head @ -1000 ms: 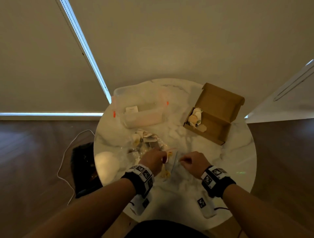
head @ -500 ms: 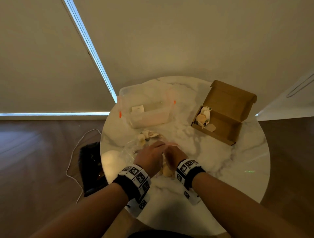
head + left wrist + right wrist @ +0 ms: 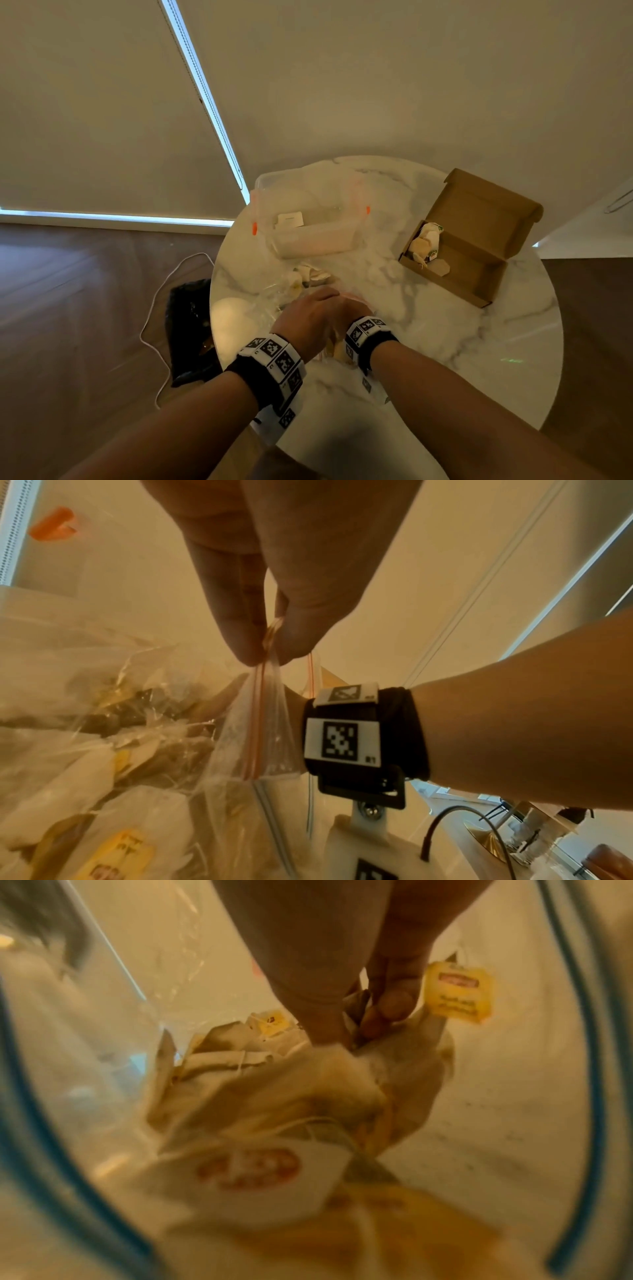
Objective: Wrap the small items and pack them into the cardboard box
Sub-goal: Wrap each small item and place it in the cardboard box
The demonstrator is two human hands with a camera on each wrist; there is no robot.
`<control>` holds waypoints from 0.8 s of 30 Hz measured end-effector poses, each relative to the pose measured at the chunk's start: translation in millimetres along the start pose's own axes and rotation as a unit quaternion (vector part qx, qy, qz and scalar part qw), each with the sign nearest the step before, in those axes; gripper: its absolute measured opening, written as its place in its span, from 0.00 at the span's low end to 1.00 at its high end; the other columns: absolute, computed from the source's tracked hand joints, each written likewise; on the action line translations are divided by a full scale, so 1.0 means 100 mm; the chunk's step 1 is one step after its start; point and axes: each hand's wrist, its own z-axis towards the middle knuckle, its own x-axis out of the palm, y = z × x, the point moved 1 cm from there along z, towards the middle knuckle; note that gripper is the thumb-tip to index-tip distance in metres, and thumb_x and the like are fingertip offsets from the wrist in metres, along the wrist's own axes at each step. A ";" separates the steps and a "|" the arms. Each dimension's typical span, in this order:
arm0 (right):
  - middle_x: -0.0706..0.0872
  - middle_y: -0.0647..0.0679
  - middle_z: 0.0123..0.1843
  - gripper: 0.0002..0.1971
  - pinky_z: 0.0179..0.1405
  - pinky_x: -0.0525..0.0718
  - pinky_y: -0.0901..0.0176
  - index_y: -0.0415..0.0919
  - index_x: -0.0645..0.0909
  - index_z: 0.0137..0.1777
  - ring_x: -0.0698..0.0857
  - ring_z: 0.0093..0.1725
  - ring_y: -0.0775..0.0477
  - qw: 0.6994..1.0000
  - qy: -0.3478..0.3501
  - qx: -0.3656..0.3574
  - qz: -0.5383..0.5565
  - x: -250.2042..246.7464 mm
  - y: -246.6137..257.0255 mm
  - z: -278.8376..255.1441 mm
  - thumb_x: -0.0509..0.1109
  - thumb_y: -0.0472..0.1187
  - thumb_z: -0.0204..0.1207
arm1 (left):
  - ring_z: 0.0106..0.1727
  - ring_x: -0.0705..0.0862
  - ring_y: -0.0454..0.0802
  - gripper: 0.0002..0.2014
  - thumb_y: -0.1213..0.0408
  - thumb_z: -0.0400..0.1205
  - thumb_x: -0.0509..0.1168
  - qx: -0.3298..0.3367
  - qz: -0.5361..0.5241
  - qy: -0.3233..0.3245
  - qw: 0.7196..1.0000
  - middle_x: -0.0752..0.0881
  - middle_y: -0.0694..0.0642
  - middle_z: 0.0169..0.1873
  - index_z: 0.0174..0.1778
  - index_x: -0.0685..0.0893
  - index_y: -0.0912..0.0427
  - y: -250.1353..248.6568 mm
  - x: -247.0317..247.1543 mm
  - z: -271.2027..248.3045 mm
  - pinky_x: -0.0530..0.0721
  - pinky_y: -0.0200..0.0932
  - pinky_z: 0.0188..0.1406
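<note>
My left hand (image 3: 308,318) pinches the red-striped top edge of a small clear zip bag (image 3: 263,723) between thumb and fingers (image 3: 240,631), above the table. My right hand (image 3: 352,306) reaches into a larger clear zip bag of tea bags (image 3: 260,1096), and its fingertips (image 3: 390,1004) pinch one tea bag (image 3: 356,1010) with a yellow tag (image 3: 459,996) hanging beside it. In the head view the right hand is partly hidden behind the left. The open cardboard box (image 3: 479,284) stands at the table's right, with wrapped tea bags (image 3: 424,240) in its left end.
A clear plastic container (image 3: 315,236) with orange clips stands at the back of the round marble table (image 3: 445,342). Loose tea bags (image 3: 308,274) and crumpled plastic lie just beyond my hands. A black object (image 3: 188,329) and a white cable (image 3: 154,308) lie on the floor to the left.
My right hand moved left from the table beside the bag and went into the large bag, close against my left hand. The left hand stayed in place.
</note>
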 end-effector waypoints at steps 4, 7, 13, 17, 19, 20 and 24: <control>0.76 0.35 0.72 0.17 0.71 0.66 0.55 0.30 0.73 0.70 0.74 0.72 0.39 0.998 -0.029 -0.014 0.061 0.05 -0.01 -0.06 0.56 0.36 0.85 | 0.64 0.83 0.57 0.20 0.72 0.78 0.66 -0.022 0.012 0.005 1.000 0.81 0.54 0.68 0.67 0.83 0.57 0.03 0.00 -0.02 0.84 0.53 0.57; 0.80 0.38 0.67 0.16 0.65 0.70 0.58 0.34 0.77 0.67 0.78 0.67 0.40 0.996 -0.034 -0.031 0.080 0.09 -0.12 -0.22 0.56 0.38 0.85 | 0.66 0.82 0.58 0.21 0.72 0.79 0.65 -0.047 0.013 0.009 0.999 0.80 0.53 0.71 0.69 0.82 0.58 0.07 0.02 -0.02 0.82 0.52 0.60; 0.85 0.39 0.55 0.18 0.54 0.79 0.53 0.41 0.85 0.62 0.83 0.55 0.37 0.986 -0.074 -0.102 0.105 -0.01 -0.32 -0.68 0.63 0.47 0.77 | 0.73 0.76 0.55 0.24 0.67 0.82 0.63 -0.096 0.031 0.034 0.994 0.73 0.51 0.77 0.76 0.75 0.55 0.19 0.08 0.04 0.76 0.49 0.68; 0.90 0.48 0.46 0.11 0.45 0.76 0.69 0.43 0.90 0.52 0.87 0.45 0.48 0.960 -0.177 -0.071 0.203 -0.36 -0.48 -0.93 0.76 0.45 0.72 | 0.73 0.76 0.51 0.24 0.62 0.81 0.66 -0.110 0.012 0.032 0.993 0.74 0.49 0.76 0.75 0.76 0.52 0.22 0.13 0.10 0.74 0.47 0.72; 0.88 0.54 0.42 0.12 0.40 0.75 0.74 0.44 0.90 0.53 0.84 0.38 0.59 0.953 -0.163 -0.045 0.253 -0.58 -0.53 -1.01 0.79 0.43 0.70 | 0.68 0.79 0.52 0.22 0.61 0.80 0.67 -0.115 -0.011 0.034 0.993 0.76 0.48 0.74 0.72 0.79 0.51 0.23 0.14 0.08 0.77 0.47 0.70; 0.88 0.55 0.39 0.12 0.37 0.78 0.70 0.43 0.90 0.53 0.83 0.32 0.62 0.942 -0.155 -0.043 0.295 -0.70 -0.55 -1.07 0.80 0.41 0.69 | 0.64 0.82 0.52 0.20 0.62 0.79 0.68 -0.108 -0.027 0.033 0.993 0.77 0.48 0.73 0.69 0.82 0.51 0.22 0.14 0.07 0.79 0.47 0.66; 0.87 0.50 0.31 0.13 0.28 0.82 0.66 0.42 0.87 0.55 0.82 0.24 0.58 0.911 -0.113 -0.041 0.395 -1.07 -0.64 -1.31 0.79 0.36 0.70 | 0.52 0.83 0.45 0.15 0.69 0.77 0.67 -0.071 -0.119 0.038 0.990 0.81 0.48 0.65 0.52 0.88 0.44 0.16 0.05 0.06 0.84 0.40 0.52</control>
